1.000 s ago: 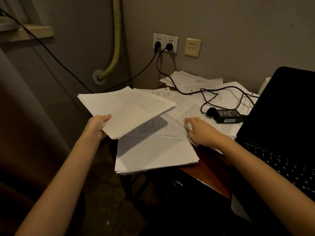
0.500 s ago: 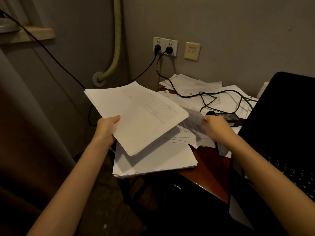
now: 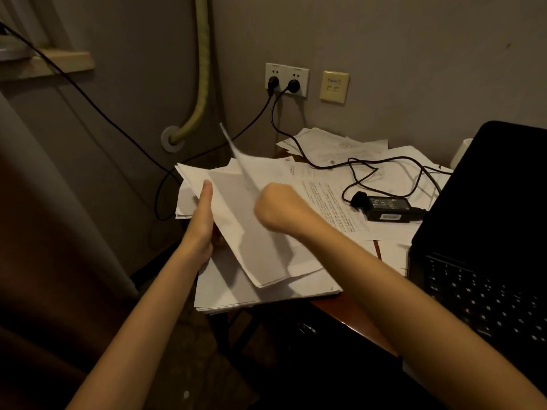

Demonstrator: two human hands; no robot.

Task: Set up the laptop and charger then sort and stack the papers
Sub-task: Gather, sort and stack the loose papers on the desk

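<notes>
Nearest us, two bare forearms reach in over the table edge (image 3: pixel 349 309). The left hand (image 3: pixel 201 220) is clamped on a sheaf of papers (image 3: pixel 236 220), thumb pressed flat along the top sheet, fingers hidden beneath. The right hand (image 3: pixel 278 208) is curled tight around a single sheet (image 3: pixel 236 155) that stands up almost edge-on and blurred; half a second ago that hand was out by the charger, and now it has swung across to meet the sheaf. The sheaf itself sits lower and closer in than before. Under it lies a squared stack (image 3: pixel 266 294) overhanging the table corner. To the right, the open laptop (image 3: pixel 488 232), screen black, keys faint. Further on, a printed page (image 3: pixel 334 202), text too small to read, and the charger brick (image 3: pixel 387 208) resting on it, label illegible. Behind, loose sheets (image 3: pixel 334 146) under the looping cable (image 3: pixel 384 164), which runs up to the wall socket (image 3: pixel 286 79), two plugs in.
</notes>
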